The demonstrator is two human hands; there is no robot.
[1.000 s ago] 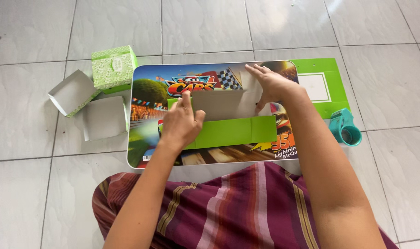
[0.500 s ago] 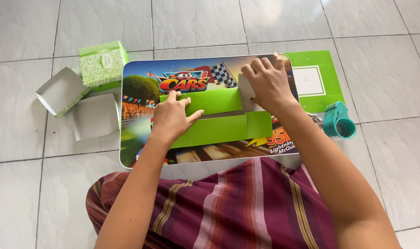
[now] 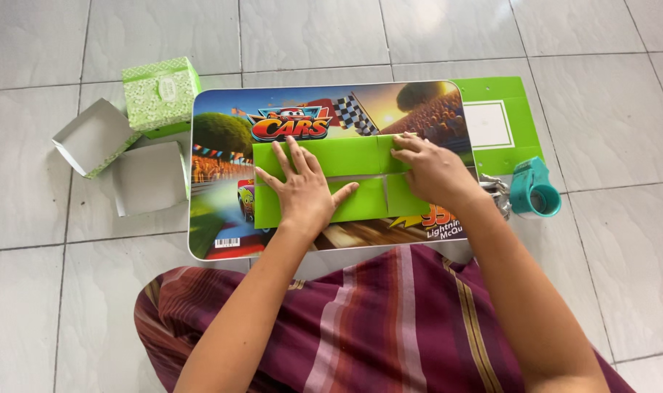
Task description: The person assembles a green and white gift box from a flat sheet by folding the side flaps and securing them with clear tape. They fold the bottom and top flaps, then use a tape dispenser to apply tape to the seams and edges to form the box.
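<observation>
While both hands, left hand (image 3: 304,191) and right hand (image 3: 431,171), pressed open-palmed on the folded green cardboard (image 3: 324,182) lying on the tabletop (image 3: 215,145), it looked light, stiff and creasable, best pinched at its edges.

A green cardboard sheet (image 3: 360,200), its two long flaps folded flat to meet mid-way, lies across the picture-printed lap table (image 3: 222,145).
</observation>
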